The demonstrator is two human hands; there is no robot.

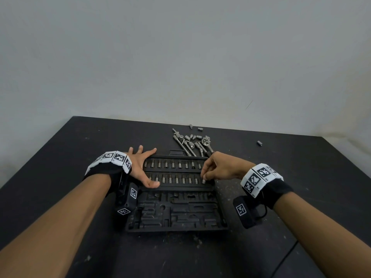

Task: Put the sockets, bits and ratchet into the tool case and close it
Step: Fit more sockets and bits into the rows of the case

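With 2 rows filled in the open tool case (176, 217), the right hand (218, 167) pinches a bit (203, 181) into the nearer row, the left hand (140, 167) spread wide on the case's left edge, while the ratchet (206, 142) and loose sockets (192, 137) wait beyond the case.

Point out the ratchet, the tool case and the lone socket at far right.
ratchet (205, 140), head view, round head.
tool case (176, 229), head view, near rim.
lone socket (260, 143), head view, its side.

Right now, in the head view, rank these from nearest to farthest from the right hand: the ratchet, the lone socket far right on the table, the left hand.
1. Ratchet: just beyond the right hand, behind the tool case.
2. Lone socket: farther off, to its right on the table.
3. Left hand: across the case, on its left end.
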